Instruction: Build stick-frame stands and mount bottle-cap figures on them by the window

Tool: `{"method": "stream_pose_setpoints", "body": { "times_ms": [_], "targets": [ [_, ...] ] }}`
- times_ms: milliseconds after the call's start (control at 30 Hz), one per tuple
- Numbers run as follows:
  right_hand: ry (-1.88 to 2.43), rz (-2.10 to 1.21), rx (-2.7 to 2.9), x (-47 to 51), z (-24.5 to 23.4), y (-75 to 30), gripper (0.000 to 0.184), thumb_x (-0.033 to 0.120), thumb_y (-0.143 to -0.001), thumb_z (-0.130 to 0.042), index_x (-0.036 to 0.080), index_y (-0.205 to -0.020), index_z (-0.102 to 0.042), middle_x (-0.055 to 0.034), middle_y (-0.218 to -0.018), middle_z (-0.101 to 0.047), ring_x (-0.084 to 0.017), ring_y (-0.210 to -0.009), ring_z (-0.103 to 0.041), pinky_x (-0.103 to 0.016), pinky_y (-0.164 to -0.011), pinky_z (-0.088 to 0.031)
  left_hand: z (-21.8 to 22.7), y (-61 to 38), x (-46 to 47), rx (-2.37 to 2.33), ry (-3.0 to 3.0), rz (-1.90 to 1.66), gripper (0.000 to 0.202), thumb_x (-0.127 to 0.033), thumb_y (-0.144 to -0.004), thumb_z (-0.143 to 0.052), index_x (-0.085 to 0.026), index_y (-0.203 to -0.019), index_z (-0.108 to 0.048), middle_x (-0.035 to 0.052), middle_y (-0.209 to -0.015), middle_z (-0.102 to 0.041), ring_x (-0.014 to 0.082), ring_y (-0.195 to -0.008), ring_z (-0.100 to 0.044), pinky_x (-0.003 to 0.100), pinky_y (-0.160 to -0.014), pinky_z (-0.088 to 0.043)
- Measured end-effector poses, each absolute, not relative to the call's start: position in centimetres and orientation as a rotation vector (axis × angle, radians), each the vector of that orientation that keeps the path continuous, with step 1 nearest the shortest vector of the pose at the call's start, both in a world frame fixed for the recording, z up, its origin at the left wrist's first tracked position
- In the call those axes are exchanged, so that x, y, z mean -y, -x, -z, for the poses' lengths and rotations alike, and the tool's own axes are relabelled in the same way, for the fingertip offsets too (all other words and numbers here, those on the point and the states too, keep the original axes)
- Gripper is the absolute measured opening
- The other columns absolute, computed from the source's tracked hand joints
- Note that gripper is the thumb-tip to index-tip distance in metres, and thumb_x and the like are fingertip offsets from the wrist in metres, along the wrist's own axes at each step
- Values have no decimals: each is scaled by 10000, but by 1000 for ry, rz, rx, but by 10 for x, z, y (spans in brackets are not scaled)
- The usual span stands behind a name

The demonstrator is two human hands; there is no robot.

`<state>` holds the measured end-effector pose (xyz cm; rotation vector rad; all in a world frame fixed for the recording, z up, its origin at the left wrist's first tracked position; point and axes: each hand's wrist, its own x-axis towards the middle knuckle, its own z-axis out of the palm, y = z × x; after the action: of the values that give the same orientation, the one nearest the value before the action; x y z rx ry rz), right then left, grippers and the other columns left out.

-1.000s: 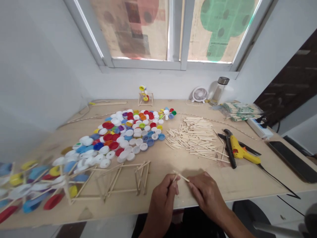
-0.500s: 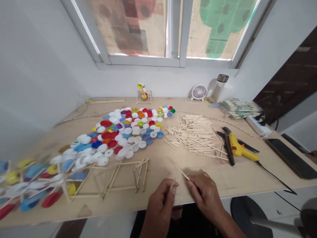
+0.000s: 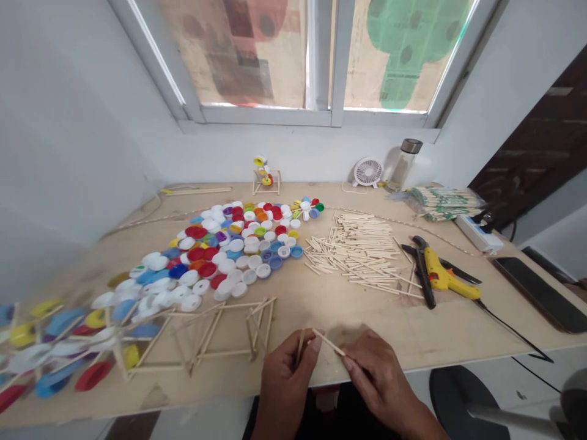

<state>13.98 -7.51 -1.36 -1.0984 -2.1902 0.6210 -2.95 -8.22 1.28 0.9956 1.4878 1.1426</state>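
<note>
Near the table's front edge, my left hand (image 3: 291, 370) pinches a short wooden stick (image 3: 300, 345) between thumb and fingers. My right hand (image 3: 378, 370) grips a second wooden stick (image 3: 328, 341), which slants up and left so that its far tip meets my left fingertips. Whether the two sticks touch each other I cannot tell. Left of my hands stand stick frames (image 3: 229, 348) built from the same kind of wood. Beyond my hands lies a pile of loose wooden sticks (image 3: 367, 244).
Many coloured bottle caps (image 3: 206, 252) spread across the left and middle. To the right lie a yellow glue gun (image 3: 447, 278), black pliers (image 3: 422, 272), a phone (image 3: 539, 293) and a power strip (image 3: 479, 233). A small fan (image 3: 367, 172) and a glass bottle (image 3: 403, 165) stand behind.
My right hand has turned its stick lower and brought the tip to my left fingers. My left hand has shifted slightly left, and its stick now shows more plainly.
</note>
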Motion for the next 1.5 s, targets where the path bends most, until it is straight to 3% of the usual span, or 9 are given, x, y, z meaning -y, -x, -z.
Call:
{"method": "stream_pose_setpoints", "body": {
  "times_ms": [133, 233, 367, 500, 600, 800, 1033, 1233, 1500],
  "targets": [
    [1093, -575, 2210, 78, 13, -136, 164, 201, -935, -432, 223, -973, -590, -9, -734, -653, -161, -682, -579, -308, -746, -387, -12, 29, 86, -1508, -975, -1193, 370, -506, -725, -618, -156, -823, -689, -20, -596, -576, 126, -576, -514, 210, -538, -423],
    [1078, -556, 2217, 80, 13, -132, 160, 173, -930, -422, 215, -946, -575, -5, -730, -648, -162, -673, -573, -309, -732, -371, -8, 29, 88, -1534, -975, -1263, 368, -499, -731, -618, -165, -857, -709, 10, -698, -668, 176, -712, -616, 246, -657, -497],
    [1054, -541, 2217, 85, 16, -127, 154, 152, -918, -416, 207, -941, -558, -4, -729, -639, -162, -658, -558, -304, -690, -353, -2, 35, 89, -1522, -1041, -1220, 397, -501, -724, -622, -159, -903, -714, 43, -782, -711, 223, -827, -654, 295, -760, -524],
    [1023, -521, 2208, 87, 21, -124, 151, 141, -912, -412, 206, -934, -547, -2, -734, -640, -158, -644, -554, -300, -670, -349, -3, 40, 90, -1498, -1158, -1124, 405, -515, -756, -585, -154, -888, -712, 23, -665, -670, 181, -657, -625, 252, -613, -512],
    [1022, -498, 2198, 88, 22, -123, 155, 143, -914, -405, 205, -899, -547, -3, -720, -639, -158, -639, -554, -297, -657, -357, -7, 38, 93, -1517, -1161, -1155, 425, -536, -778, -554, -157, -898, -707, 3, -606, -614, 164, -623, -586, 245, -601, -485],
    [1001, -521, 2198, 88, 13, -124, 192, 152, -921, -387, 206, -835, -551, -8, -724, -657, -151, -650, -580, -294, -669, -392, -13, 35, 100, -1551, -1124, -1144, 458, -565, -781, -530, -160, -916, -697, -60, -461, -379, 121, -464, -398, 230, -498, -371],
    [1005, -481, 2195, 88, 14, -123, 202, 174, -928, -383, 199, -874, -577, -20, -746, -667, -155, -657, -588, -294, -668, -397, -8, 38, 99, -1553, -1225, -1099, 421, -536, -831, -453, -170, -881, -654, -66, -475, -359, 117, -448, -363, 224, -456, -304],
    [1059, -616, 2152, 91, 4, -120, 294, 239, -950, -361, 212, -737, -562, -9, -708, -654, -147, -682, -591, -263, -665, -410, -1, 39, 97, -1567, -1373, -1115, 337, -451, -875, -387, -204, -722, -558, -74, -470, -337, 105, -430, -359, 210, -467, -323],
    [1119, -723, 2175, 99, -2, -123, 265, 256, -952, -369, 216, -764, -553, 14, -688, -630, -133, -644, -563, -248, -640, -398, 3, 43, 97, -1600, -1662, -1063, 278, -297, -860, -382, -211, -624, -500, -65, -459, -421, 93, -411, -420, 187, -438, -317]
  ]
}}
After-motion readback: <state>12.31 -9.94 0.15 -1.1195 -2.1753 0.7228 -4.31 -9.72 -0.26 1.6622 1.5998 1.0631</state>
